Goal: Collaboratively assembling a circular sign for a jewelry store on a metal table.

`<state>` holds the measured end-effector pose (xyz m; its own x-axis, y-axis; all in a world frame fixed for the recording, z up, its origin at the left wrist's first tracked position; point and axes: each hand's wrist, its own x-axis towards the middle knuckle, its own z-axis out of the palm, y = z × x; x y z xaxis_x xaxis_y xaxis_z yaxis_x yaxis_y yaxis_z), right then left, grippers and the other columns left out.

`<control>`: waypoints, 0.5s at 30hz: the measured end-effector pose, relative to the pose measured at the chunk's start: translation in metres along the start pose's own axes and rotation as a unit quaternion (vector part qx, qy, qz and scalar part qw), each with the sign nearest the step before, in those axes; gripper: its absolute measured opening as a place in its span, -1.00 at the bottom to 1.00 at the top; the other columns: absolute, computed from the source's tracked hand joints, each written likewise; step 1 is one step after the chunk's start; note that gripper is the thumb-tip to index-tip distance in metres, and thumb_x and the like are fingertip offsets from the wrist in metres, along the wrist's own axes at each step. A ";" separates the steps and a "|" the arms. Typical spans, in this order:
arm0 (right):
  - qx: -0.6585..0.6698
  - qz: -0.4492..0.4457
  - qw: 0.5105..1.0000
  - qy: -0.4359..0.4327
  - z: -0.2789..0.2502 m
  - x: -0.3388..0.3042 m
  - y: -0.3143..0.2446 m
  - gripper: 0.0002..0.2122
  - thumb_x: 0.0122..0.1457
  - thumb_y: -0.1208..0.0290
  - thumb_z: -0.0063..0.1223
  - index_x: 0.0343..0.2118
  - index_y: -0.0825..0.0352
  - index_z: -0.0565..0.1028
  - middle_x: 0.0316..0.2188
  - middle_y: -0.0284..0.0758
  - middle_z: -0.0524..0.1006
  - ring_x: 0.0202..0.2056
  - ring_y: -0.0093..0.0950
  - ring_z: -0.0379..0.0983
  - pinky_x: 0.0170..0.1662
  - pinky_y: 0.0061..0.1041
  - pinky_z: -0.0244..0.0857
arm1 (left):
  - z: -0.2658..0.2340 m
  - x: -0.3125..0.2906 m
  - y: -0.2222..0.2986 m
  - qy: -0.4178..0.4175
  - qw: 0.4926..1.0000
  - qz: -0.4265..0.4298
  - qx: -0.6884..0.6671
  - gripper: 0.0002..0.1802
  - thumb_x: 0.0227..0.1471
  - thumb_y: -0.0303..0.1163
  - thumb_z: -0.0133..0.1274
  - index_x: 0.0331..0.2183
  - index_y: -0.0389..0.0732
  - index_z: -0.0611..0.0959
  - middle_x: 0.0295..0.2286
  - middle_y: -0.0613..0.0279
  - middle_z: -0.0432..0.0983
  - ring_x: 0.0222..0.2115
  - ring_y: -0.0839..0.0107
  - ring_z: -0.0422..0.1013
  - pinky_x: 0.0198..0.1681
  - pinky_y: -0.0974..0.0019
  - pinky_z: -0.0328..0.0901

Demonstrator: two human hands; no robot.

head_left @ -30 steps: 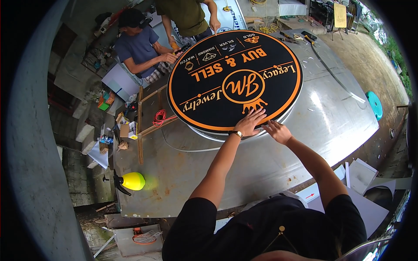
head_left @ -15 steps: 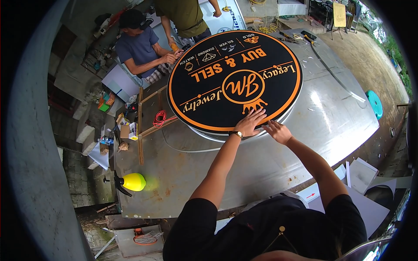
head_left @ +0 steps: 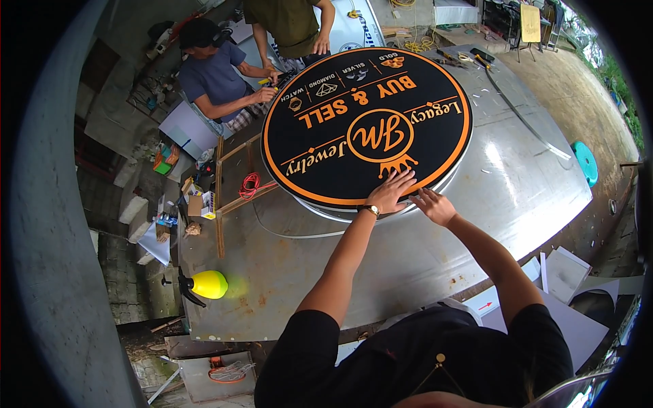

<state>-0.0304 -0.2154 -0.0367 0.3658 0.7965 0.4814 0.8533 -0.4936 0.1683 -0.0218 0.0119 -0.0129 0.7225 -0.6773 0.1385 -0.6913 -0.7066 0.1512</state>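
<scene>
A large round sign (head_left: 320, 166), black with an orange border, orange lettering and a crown emblem, lies face up on a metal table (head_left: 408, 251). Its lettering is upside down from my side. My left hand (head_left: 390, 193) rests flat on its near edge beside the crown, fingers stretched out; a watch is on that wrist. Just to the right, my right hand (head_left: 435, 205) has its bent fingers at the rim, gripping the edge; its thumb is partly hidden. Below the face, a pale band shows along the sign's near side.
Two people, one seated (head_left: 211, 75) and one standing (head_left: 282, 27), are beyond the sign. A yellow spray bottle (head_left: 209, 284) and red cord (head_left: 250, 185) lie left. Hand tools (head_left: 456, 60) and a long strip (head_left: 517, 112) are far right. A turquoise stool (head_left: 584, 163) stands past the table.
Both my hands and the sign stay in place. The seated person's hands have shifted, with something yellow now showing there; the standing person has lowered an arm.
</scene>
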 end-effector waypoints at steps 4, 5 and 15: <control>0.000 0.001 1.000 -0.001 0.000 0.000 0.000 -0.63 0.03 0.43 0.00 -0.04 0.28 0.48 -0.14 -0.08 0.51 -0.10 -0.22 0.49 -0.08 -0.36 0.44 | 0.001 0.000 -0.001 0.004 1.000 0.001 -0.002 -0.14 -0.08 -0.14 0.18 0.20 -0.14 0.20 0.26 0.13 -0.04 0.29 0.24 -0.12 0.34 0.03 -0.18; 0.000 0.000 1.000 -0.001 0.000 0.000 0.000 -0.63 0.03 0.43 0.00 -0.04 0.28 0.48 -0.14 -0.08 0.51 -0.10 -0.22 0.49 -0.08 -0.36 0.44 | 0.001 0.000 -0.001 0.006 1.000 0.003 -0.003 -0.14 -0.08 -0.14 0.18 0.20 -0.14 0.20 0.26 0.13 -0.04 0.29 0.23 -0.12 0.34 0.03 -0.18; -0.002 -0.002 1.000 0.005 -0.003 0.001 -0.001 -0.64 0.03 0.44 0.00 -0.04 0.28 0.48 -0.15 -0.10 0.51 -0.10 -0.23 0.49 -0.08 -0.37 0.44 | 0.001 -0.001 -0.001 0.004 1.000 0.006 -0.004 -0.13 -0.09 -0.15 0.18 0.20 -0.14 0.20 0.26 0.13 -0.04 0.29 0.22 -0.12 0.34 0.02 -0.18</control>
<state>-0.0316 -0.2152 -0.0339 0.3587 0.7952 0.4888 0.8531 -0.4918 0.1740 -0.0219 0.0127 -0.0141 0.7143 -0.6839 0.1482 -0.6998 -0.6967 0.1578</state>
